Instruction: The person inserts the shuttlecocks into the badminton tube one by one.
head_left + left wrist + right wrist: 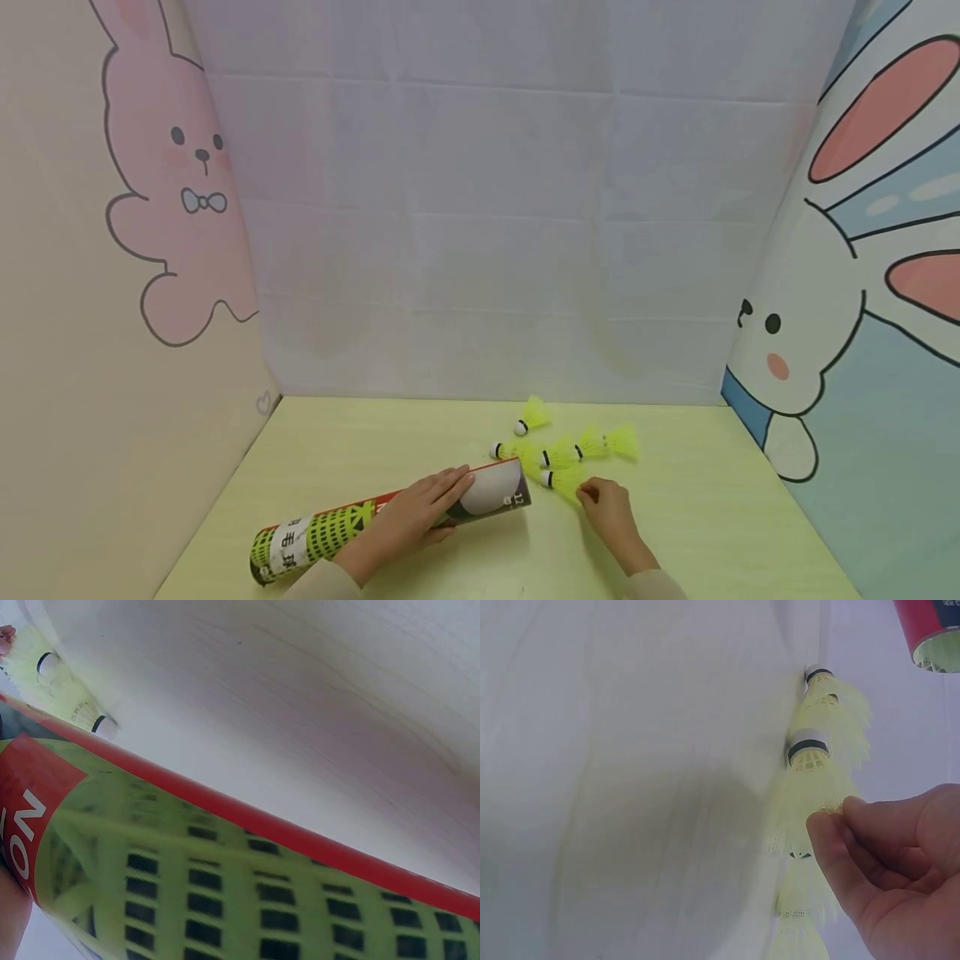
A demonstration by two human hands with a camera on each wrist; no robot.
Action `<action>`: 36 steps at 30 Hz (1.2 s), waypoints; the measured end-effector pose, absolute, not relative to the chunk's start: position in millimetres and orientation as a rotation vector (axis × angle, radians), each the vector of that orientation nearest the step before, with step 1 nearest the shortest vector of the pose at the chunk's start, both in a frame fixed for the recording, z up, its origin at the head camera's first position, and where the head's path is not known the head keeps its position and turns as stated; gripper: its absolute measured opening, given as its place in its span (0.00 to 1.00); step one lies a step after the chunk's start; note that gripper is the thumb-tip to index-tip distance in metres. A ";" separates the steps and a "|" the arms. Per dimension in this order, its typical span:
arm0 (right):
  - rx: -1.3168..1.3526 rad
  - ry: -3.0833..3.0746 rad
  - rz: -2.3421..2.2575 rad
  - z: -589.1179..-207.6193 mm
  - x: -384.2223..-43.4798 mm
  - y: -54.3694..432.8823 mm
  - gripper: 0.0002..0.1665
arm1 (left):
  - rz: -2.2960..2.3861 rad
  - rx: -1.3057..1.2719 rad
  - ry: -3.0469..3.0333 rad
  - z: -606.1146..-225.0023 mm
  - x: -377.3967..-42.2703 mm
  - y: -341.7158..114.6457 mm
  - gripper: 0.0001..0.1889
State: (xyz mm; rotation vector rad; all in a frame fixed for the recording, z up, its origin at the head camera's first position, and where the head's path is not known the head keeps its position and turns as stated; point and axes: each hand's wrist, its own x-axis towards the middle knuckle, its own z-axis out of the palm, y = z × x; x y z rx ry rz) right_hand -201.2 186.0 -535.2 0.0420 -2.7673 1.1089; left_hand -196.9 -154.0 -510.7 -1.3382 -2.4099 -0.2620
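A printed shuttlecock tube [330, 533] lies slantwise on the table, its right end farther back. My left hand [416, 512] grips it from above near that end, fingers over the top and thumb on the near side. My right hand [611, 512] pinches the yellow skirt of a shuttlecock [561, 481] between thumb and forefinger. In the right wrist view that shuttlecock [810, 780] has its white cork and black band pointing away from the hand. Behind it lie several more shuttlecocks [592, 442], some nested in a row. The tube's mouth [937, 652] shows a pale greenish inside.
One shuttlecock [534, 415] lies apart, farthest back. The pale yellow-green table [712, 517] meets a white cloth backdrop [487, 250] behind. Side walls with a pink rabbit [172, 225] at left and a white rabbit [802, 333] at right enclose it.
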 end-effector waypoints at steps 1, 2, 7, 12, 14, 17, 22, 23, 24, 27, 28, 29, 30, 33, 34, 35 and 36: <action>0.048 -2.765 1.107 -534.9 -200.8 187.4 0.03 | -0.263 -1.336 -2.417 -510.7 -196.6 -154.0 0.47; 0.050 -2.765 1.106 -534.4 -200.2 189.1 0.03 | -0.264 -1.333 -2.422 -510.8 -196.4 -154.0 0.47; 0.046 -2.756 1.137 -530.8 -197.5 195.8 0.04 | -0.253 -1.323 -2.445 -510.6 -195.5 -153.7 0.47; 0.024 -2.752 1.168 -526.6 -195.4 200.4 0.02 | -0.260 -1.320 -2.447 -511.3 -195.8 -153.6 0.46; 0.026 -2.740 1.175 -524.2 -194.4 201.4 0.02 | -0.265 -1.319 -2.442 -512.1 -196.1 -153.6 0.46; 0.048 -2.704 1.188 -519.6 -192.8 201.8 0.02 | -0.261 -1.319 -2.432 -513.1 -196.4 -153.4 0.47; 0.093 -2.657 1.218 -512.7 -191.9 201.0 0.02 | -0.253 -1.326 -2.422 -512.5 -196.2 -153.4 0.47; 0.098 -2.656 1.226 -511.3 -191.5 200.5 0.03 | -0.251 -1.329 -2.424 -512.1 -195.9 -153.7 0.46; 0.099 -2.657 1.230 -509.9 -191.0 200.0 0.03 | -0.253 -1.332 -2.423 -511.6 -195.6 -153.9 0.44; 0.116 -2.644 1.238 -505.9 -190.3 198.3 0.03 | -0.249 -1.337 -2.420 -510.2 -195.7 -154.0 0.40; 0.122 -2.637 1.236 -504.9 -190.1 197.6 0.03 | -0.246 -1.338 -2.418 -510.1 -195.8 -154.0 0.40; 0.130 -2.628 1.234 -504.1 -189.9 196.8 0.03 | -0.242 -1.337 -2.416 -510.1 -195.7 -154.0 0.40; 0.137 -2.616 1.236 -503.3 -189.7 196.0 0.03 | -0.239 -1.336 -2.414 -510.3 -195.6 -154.0 0.40; 0.163 -2.582 1.236 -502.0 -189.2 193.3 0.02 | -0.230 -1.331 -2.411 -511.3 -195.4 -153.7 0.44; 0.172 -2.569 1.239 -501.6 -188.8 192.5 0.02 | -0.229 -1.329 -2.415 -511.6 -195.3 -153.5 0.46; 0.179 -2.559 1.246 -501.1 -188.4 191.6 0.02 | -0.232 -1.328 -2.414 -512.0 -195.3 -153.4 0.47; 0.185 -2.552 1.251 -500.8 -188.0 190.6 0.03 | -0.233 -1.329 -2.413 -512.2 -195.3 -153.0 0.47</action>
